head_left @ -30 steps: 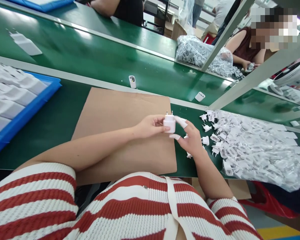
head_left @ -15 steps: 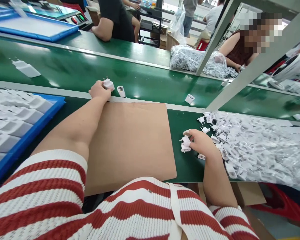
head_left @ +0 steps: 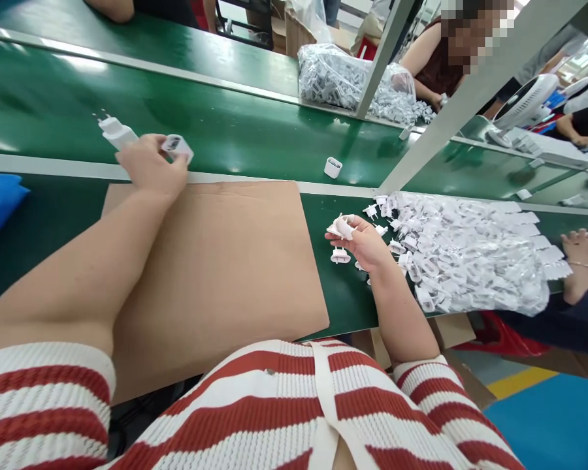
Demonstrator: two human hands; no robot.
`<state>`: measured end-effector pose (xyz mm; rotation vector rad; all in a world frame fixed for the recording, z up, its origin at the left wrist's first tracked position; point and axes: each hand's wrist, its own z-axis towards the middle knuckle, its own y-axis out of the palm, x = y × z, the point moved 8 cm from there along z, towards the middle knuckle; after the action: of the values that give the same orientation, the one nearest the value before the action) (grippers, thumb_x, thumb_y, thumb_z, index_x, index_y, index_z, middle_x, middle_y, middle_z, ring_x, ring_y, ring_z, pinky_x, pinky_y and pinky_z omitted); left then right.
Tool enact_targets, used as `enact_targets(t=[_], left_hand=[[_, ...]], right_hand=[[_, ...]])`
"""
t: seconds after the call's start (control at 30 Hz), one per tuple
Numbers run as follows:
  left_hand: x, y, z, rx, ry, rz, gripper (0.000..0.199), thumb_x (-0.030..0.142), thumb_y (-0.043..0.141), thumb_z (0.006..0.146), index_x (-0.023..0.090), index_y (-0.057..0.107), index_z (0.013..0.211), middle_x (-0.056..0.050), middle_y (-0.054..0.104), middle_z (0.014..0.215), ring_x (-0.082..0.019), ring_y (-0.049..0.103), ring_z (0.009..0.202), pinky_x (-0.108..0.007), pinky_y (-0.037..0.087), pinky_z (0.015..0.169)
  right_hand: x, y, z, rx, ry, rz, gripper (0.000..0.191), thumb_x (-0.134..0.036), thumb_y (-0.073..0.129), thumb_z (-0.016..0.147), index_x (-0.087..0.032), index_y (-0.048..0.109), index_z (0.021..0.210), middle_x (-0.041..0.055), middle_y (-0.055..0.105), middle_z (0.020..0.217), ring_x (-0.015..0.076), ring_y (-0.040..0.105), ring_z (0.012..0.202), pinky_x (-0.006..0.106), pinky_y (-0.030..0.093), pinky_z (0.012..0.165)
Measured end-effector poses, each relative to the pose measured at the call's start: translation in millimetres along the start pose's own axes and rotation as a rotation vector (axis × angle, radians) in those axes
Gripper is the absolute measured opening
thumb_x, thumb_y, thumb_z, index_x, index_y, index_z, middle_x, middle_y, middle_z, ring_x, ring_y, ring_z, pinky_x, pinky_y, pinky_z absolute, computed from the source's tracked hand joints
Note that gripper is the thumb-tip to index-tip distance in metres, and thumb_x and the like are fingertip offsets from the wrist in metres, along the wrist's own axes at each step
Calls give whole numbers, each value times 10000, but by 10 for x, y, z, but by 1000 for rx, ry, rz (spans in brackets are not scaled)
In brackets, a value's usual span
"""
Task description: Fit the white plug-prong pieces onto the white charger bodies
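My left hand (head_left: 151,166) is over the green belt, closed on a white charger housing (head_left: 177,147) whose open end faces up. Just left of those fingers is a white charger (head_left: 117,132) with two pins pointing left; whether the hand touches it is hard to tell. My right hand (head_left: 365,245), at the right of the brown cardboard sheet (head_left: 215,274), pinches small white plug caps with pins (head_left: 342,227). Directly below it a loose plug cap (head_left: 340,256) lies on the green table. Another housing (head_left: 332,168) stands on the belt.
A large heap of white plug caps in clear plastic (head_left: 475,261) lies right of my right hand. A slanted metal post (head_left: 451,111) rises behind it. Another person's hand (head_left: 579,251) is at the far right. A blue tray (head_left: 2,202) sits at the left.
My left hand has left the charger with pins and taken hold of the housing beside it. The right hand has turned upward with its plug caps. The view has shifted right.
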<state>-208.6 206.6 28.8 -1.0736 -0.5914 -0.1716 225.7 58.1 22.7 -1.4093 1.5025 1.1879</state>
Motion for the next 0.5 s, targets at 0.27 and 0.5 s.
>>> enact_targets(t=[0.27, 0.5], left_hand=[[1523, 62, -1948, -468, 624, -493, 418, 503, 678, 966, 217, 756, 1261, -55, 801, 1151, -255, 710, 1018, -415, 528, 1003], [1572, 254, -2320, -589, 622, -614, 386, 528, 712, 949, 212, 763, 1165, -87, 790, 1112, -282, 695, 1041, -441, 516, 986]], right_hand=[[22, 78, -44, 14, -103, -111, 430, -508, 982, 639, -253, 790, 927, 25, 792, 1043, 198, 749, 932, 314, 619, 767], [-182, 209, -217, 89, -579, -529, 224, -381, 832, 869, -295, 811, 1075, 13, 769, 1006, 189, 712, 903, 366, 605, 886]])
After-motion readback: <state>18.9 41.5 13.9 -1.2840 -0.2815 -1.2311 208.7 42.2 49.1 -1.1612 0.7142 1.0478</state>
